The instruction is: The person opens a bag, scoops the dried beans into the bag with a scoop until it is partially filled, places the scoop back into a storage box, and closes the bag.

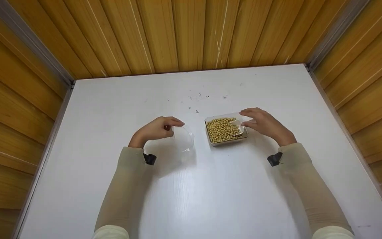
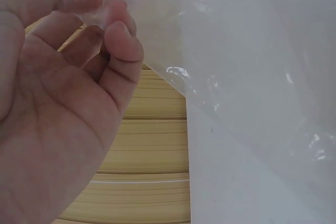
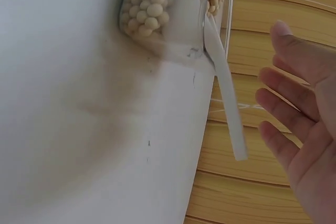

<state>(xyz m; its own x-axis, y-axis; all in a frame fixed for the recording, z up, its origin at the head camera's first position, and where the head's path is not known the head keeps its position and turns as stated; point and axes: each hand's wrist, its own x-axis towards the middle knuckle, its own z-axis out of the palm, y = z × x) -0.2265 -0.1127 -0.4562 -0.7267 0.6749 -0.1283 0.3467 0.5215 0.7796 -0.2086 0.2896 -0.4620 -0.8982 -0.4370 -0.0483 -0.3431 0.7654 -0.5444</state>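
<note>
On the left, the left hand (image 1: pixel 157 130) held a clear plastic bag (image 1: pixel 183 137), its fingers (image 2: pixel 123 40) pinching the film at one edge while the rest hung toward 5 o'clock from the fingertips. With a single pinched edge, the mouth could have sagged or folded shut, and beans tipped at it might have scattered; how wide it stood, the views did not settle. The thin film also seemed likely to slip or swing under an uneven load. At 3 o'clock from the bag, with a gap between, the clear container (image 1: pixel 223 116) sat on the white worktop (image 1: pixel 184 199), well filled with pale round beans (image 1: pixel 220 129). That fullness was a risk in itself, since digging hard toward the rim could have pushed beans over it, and they would probably have rolled. A white scoop (image 1: pixel 238 126) lay at the container's 3 o'clock side, its head among the beans and its handle leaning out past the edge; a knock to that handle could have levered beans out or dragged the light container askew. Farthest right, the right hand (image 1: pixel 265 124) hovered between 2 and 3 o'clock from the container, its fingers (image 3: pixel 289 93) spread and apart from the handle, so a hasty or off-centre grip might have caused just such a knock.
</note>
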